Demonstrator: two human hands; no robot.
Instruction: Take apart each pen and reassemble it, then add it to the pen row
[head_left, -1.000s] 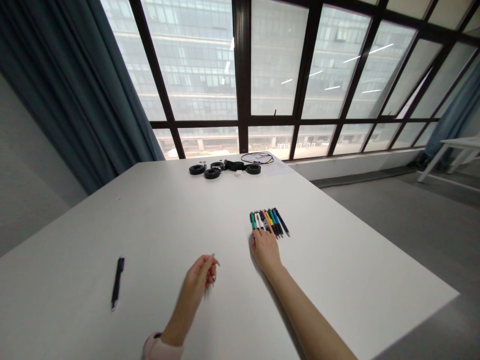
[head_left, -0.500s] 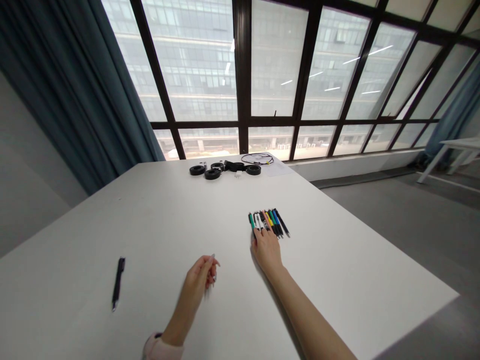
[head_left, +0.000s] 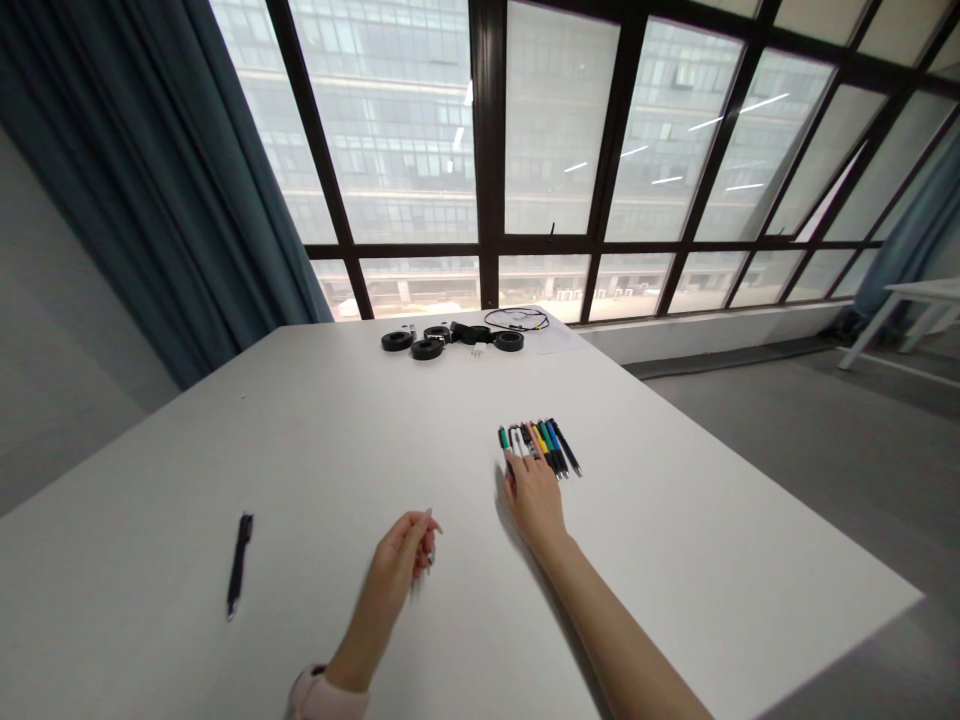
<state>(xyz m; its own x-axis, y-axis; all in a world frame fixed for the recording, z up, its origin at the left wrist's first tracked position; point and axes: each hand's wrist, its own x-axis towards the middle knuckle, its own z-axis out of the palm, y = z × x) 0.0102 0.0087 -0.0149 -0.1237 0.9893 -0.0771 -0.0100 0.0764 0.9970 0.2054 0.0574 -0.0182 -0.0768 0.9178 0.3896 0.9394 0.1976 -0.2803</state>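
Observation:
A row of several pens (head_left: pixel 551 445) lies side by side on the white table (head_left: pixel 360 430), with green, white, pink, yellow, blue and black barrels. My right hand (head_left: pixel 535 497) reaches over the near ends of the left pens. Its thumb and forefinger close on the lower part of the green pen (head_left: pixel 503 438) at the row's left end, hiding that part. Held above the table to the left, my left hand (head_left: pixel 409 545) has curled fingers, thumb against forefinger, and no object shows in it. Farther left lies a single black pen (head_left: pixel 239 566), apart from both hands.
Several black rolls (head_left: pixel 427 348) sit at the table's far end, beside a thin black cable (head_left: pixel 517 319) and a sheet of paper (head_left: pixel 555 341). Windows (head_left: pixel 555 120) rise behind the table. A blue curtain (head_left: pixel 172 200) hangs at the left.
My right hand's fingers have shifted slightly up along the green pen, covering more of it. The left hand stays almost the same, and the camera view has moved a little.

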